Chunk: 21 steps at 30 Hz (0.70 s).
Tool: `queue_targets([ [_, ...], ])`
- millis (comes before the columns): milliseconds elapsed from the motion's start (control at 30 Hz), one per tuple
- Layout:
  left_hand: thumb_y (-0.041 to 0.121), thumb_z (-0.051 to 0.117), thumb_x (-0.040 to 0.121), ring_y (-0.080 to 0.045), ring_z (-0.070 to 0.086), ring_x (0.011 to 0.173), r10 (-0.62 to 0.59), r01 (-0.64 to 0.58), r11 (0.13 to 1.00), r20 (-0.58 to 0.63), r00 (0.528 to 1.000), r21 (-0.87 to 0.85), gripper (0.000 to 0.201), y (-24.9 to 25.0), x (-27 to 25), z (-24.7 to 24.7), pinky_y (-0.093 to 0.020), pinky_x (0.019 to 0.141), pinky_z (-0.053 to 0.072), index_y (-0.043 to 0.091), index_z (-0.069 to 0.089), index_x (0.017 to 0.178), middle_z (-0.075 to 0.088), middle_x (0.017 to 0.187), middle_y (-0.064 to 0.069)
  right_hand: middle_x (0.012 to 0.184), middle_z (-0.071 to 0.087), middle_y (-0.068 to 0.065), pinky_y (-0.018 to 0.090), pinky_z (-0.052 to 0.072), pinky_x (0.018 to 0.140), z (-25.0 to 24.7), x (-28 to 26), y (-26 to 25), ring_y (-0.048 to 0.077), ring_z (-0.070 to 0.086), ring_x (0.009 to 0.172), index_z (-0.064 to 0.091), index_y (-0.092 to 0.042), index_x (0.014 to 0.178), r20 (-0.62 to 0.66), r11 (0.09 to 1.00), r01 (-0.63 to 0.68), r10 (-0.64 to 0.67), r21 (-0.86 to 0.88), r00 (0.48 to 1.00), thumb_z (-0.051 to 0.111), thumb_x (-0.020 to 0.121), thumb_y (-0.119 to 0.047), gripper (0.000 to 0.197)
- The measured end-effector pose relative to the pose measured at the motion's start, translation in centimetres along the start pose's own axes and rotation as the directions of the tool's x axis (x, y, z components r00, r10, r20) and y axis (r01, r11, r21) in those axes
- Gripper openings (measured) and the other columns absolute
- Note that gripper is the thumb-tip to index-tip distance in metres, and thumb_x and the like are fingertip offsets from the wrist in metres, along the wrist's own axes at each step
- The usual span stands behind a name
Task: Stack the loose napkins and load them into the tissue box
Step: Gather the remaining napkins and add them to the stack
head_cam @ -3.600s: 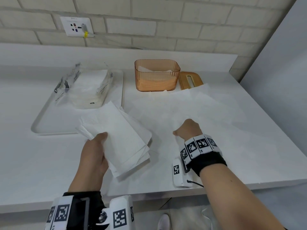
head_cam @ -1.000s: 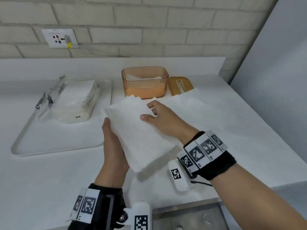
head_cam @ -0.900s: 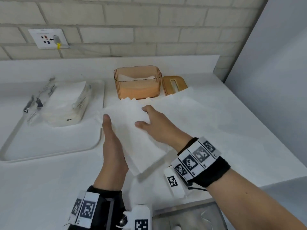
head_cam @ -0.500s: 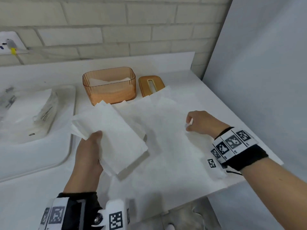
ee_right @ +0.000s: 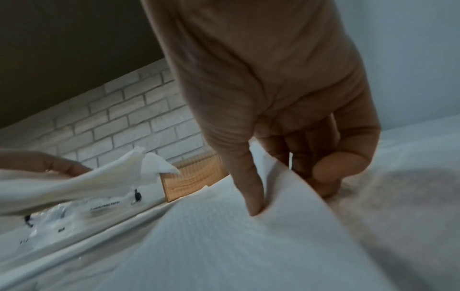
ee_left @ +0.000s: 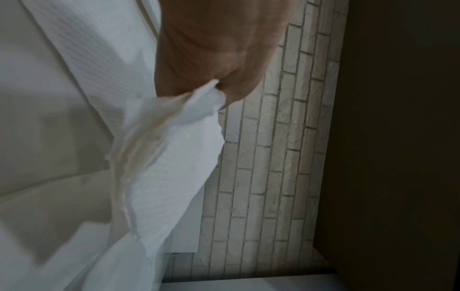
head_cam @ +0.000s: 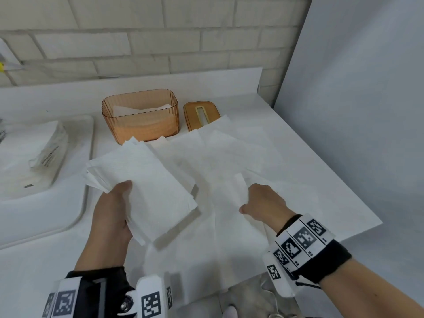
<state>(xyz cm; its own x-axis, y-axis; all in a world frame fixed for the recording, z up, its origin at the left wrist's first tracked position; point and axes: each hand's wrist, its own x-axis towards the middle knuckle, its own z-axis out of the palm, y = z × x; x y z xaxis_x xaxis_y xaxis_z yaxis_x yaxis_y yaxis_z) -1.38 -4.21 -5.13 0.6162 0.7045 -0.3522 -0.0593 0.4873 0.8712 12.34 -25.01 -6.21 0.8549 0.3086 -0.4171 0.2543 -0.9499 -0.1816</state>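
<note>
White countertop (head_cam: 298, 157) below a pale brick wall: my left hand (head_cam: 110, 212) grips the stack of white paper napkins (head_cam: 146, 187) above it, thumb on top. My right hand (head_cam: 263, 203) pinches a loose white napkin (head_cam: 229, 216) lying flat. Behind stands the open orange ribbed plastic tissue box (head_cam: 142, 125).

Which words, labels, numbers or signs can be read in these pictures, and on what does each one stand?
No text can be read.
Clear plastic napkin pack on the white tray: dark printed line, too blurred.
White wristband tags: black square code patterns with tiny marks below them, too small to read.
</note>
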Motion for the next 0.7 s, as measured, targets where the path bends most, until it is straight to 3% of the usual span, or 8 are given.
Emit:
queue_targets([
  [200,0.009,0.044,0.097,-0.016,0.058,0.084,0.023,-0.022,1.000,-0.028,0.999,0.014,0.023,0.2,-0.8,-0.6,-0.041,0.087,0.043,0.028,0.054,0.090,0.061,0.092,0.005,0.092,0.058,-0.001,0.021,0.037,0.057,-1.3,0.2,1.2,0.022,0.056,0.091,0.057,-0.010,0.101,-0.008,0.944,0.119,-0.122,0.307,0.992,0.060,0.089,-0.020,0.016],
  [300,0.014,0.047,0.096,-0.018,0.059,0.086,-0.019,0.020,1.000,-0.083,0.996,0.003,0.018,0.1,-0.4,-1.3,-0.042,0.091,0.043,0.017,0.058,0.110,0.061,0.092,0.003,0.097,0.065,0.004,0.023,0.041,0.067,-4.8,0.1,1.1,0.023,0.061,0.090,0.061,-0.008,0.101,-0.174,0.833,0.229,-0.161,0.503,0.971,0.061,0.089,-0.015,0.014],
  [400,0.016,0.050,0.095,-0.026,0.058,0.100,-0.040,0.042,0.999,-0.109,0.993,0.017,0.018,-0.1,-0.2,-1.6,-0.041,0.085,0.044,0.015,0.055,0.112,0.061,0.091,0.002,0.096,0.070,0.003,0.032,0.052,0.079,-8.0,-0.3,0.2,0.022,0.066,0.087,0.064,-0.015,0.095,-0.255,0.638,0.308,-0.177,0.705,0.950,0.059,0.091,-0.019,0.008],
  [500,0.013,0.049,0.095,-0.020,0.058,0.084,-0.027,0.029,0.999,-0.090,0.996,0.029,0.015,-0.2,-0.5,-0.9,-0.037,0.075,0.045,0.018,0.054,0.108,0.061,0.091,0.002,0.094,0.072,0.001,0.034,0.055,0.081,-9.6,-1.1,-2.0,0.017,0.069,0.083,0.066,-0.019,0.094,-0.304,0.322,0.376,-0.254,0.869,0.918,0.058,0.092,-0.019,0.008],
  [533,0.014,0.049,0.095,-0.019,0.058,0.081,-0.029,0.031,0.999,-0.084,0.996,0.024,0.018,-0.3,-0.6,-0.5,-0.036,0.071,0.045,0.018,0.052,0.112,0.061,0.092,0.001,0.093,0.072,0.000,0.029,0.055,0.079,-9.5,-1.2,-3.0,0.016,0.069,0.082,0.066,-0.019,0.096,-0.311,0.317,0.393,-0.279,0.863,0.909,0.058,0.092,-0.020,0.009],
  [600,0.014,0.049,0.095,-0.018,0.058,0.080,-0.021,0.022,1.000,-0.098,0.995,0.017,0.022,-0.4,-0.5,-0.2,-0.033,0.064,0.044,0.016,0.051,0.117,0.061,0.092,0.001,0.090,0.068,-0.002,0.016,0.049,0.067,-8.2,-1.1,-5.2,0.015,0.065,0.080,0.064,-0.016,0.099,-0.316,0.521,0.418,-0.277,0.745,0.908,0.057,0.093,-0.024,0.013],
  [633,0.013,0.049,0.095,-0.017,0.058,0.079,-0.004,0.006,1.000,-0.124,0.992,0.014,0.023,-0.4,-0.4,-0.3,-0.032,0.063,0.044,0.016,0.051,0.117,0.061,0.092,0.001,0.091,0.066,0.001,0.015,0.046,0.062,-7.1,-0.8,-5.9,0.018,0.063,0.082,0.061,-0.014,0.099,-0.328,0.637,0.412,-0.253,0.651,0.910,0.056,0.093,-0.026,0.014],
  [700,0.011,0.048,0.094,-0.016,0.058,0.078,0.053,-0.049,0.999,-0.198,0.979,0.022,0.026,-0.3,-0.5,-1.0,-0.030,0.061,0.044,0.016,0.052,0.120,0.061,0.094,0.001,0.112,0.062,0.013,0.025,0.045,0.074,-4.4,0.1,-7.0,0.029,0.059,0.103,0.057,-0.012,0.109,-0.272,0.801,0.308,-0.189,0.513,0.944,0.053,0.095,-0.026,0.020],
])
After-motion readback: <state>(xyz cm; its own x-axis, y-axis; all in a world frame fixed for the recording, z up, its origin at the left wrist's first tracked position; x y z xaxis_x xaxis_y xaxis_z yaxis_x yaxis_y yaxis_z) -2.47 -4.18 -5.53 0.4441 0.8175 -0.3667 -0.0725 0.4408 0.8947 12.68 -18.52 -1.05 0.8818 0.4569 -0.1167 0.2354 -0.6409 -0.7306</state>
